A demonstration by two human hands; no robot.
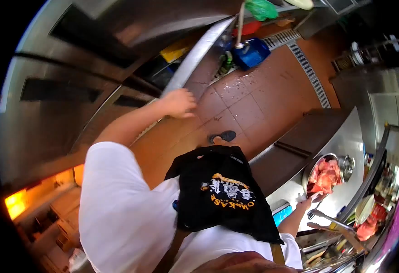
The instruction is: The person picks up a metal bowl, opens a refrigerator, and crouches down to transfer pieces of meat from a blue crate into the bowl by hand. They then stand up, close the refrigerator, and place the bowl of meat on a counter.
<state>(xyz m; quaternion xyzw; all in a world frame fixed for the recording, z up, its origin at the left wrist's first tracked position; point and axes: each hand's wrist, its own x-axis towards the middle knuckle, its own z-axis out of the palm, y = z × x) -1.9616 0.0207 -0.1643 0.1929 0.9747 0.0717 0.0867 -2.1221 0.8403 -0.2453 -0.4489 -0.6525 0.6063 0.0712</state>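
Note:
My left hand (180,103) is at the near end of a long stainless steel edge (199,50), perhaps a cabinet door. Its fingers are curled, and whatever may be inside them is hidden. At the right, my right hand (305,203) is closed at the near rim of a metal bowl (305,178). Large pieces of raw red meat (325,175) fill the bowl, which stands on a steel counter (350,136). A blue flat object (282,213), perhaps a scale, lies beside my right forearm. Metal tongs (331,218) are close to the right hand.
Steel cabinets (63,91) line the left side. A blue container (252,53) stands on the wet tiled floor (249,98), with a drain grate (311,75) beyond it. More red meat (367,227) and a pale plate (364,210) are at the far right.

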